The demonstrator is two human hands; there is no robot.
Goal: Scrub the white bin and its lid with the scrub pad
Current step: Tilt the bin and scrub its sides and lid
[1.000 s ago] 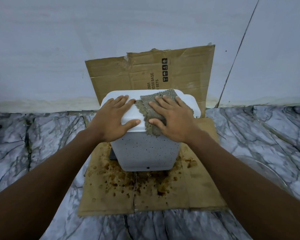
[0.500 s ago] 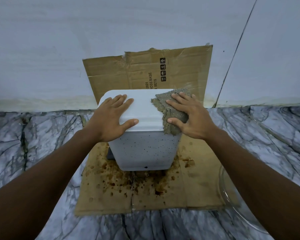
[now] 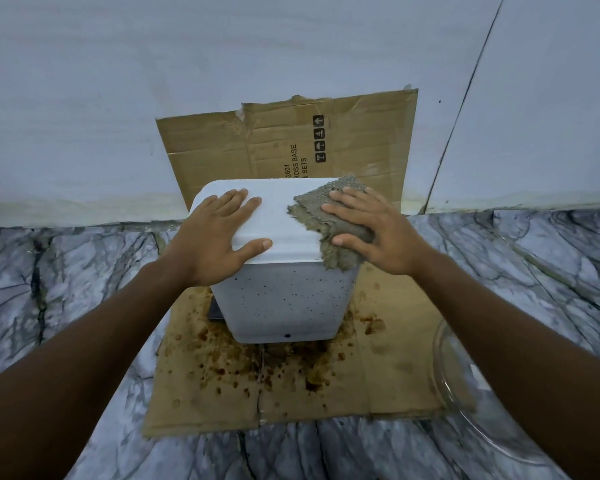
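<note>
Speckled white bin (image 3: 284,299) wears its lid (image 3: 281,216); left hand (image 3: 219,237) lies spread flat on it, right hand (image 3: 371,230) presses grey frayed scrub pad (image 3: 326,206) flat at the lid's right edge.

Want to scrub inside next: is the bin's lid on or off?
On. The lid caps the bin; both hands press on top.

Head-worn camera looks forward and down, close above the bin (image 3: 284,299) toward the wall (image 3: 222,81).
</note>
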